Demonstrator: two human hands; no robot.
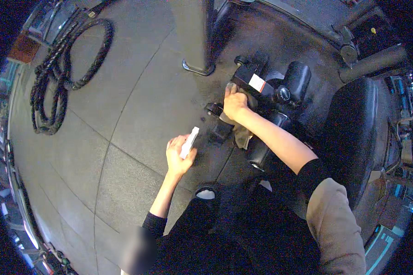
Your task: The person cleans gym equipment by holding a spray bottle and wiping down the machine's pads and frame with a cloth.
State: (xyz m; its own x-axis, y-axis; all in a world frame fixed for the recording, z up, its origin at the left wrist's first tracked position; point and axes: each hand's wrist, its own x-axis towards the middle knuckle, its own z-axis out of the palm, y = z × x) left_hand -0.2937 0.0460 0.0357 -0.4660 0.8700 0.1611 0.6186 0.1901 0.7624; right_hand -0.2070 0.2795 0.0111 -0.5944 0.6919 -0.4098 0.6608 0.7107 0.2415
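Observation:
My left hand (179, 154) grips a slim white object (190, 142), held above the floor and apart from the machine; its exact kind is unclear. Further forward and to the right, my right hand (235, 104) is closed on a greyish-brown cloth (242, 136). That cloth lies against the black metal frame (244, 78) of a piece of gym equipment, and part of it hangs below my palm. A white label with a red edge (257, 83) sits on the frame just beyond my fingers. Right of it is a round black knob (283, 93).
Black padded rollers (297, 81) belong to the equipment. A grey upright panel (194, 34) stands ahead. On the left, a thick black rope (89, 74) lies coiled on the grey mat floor (141, 113). A large black pad (351, 137) rises at right.

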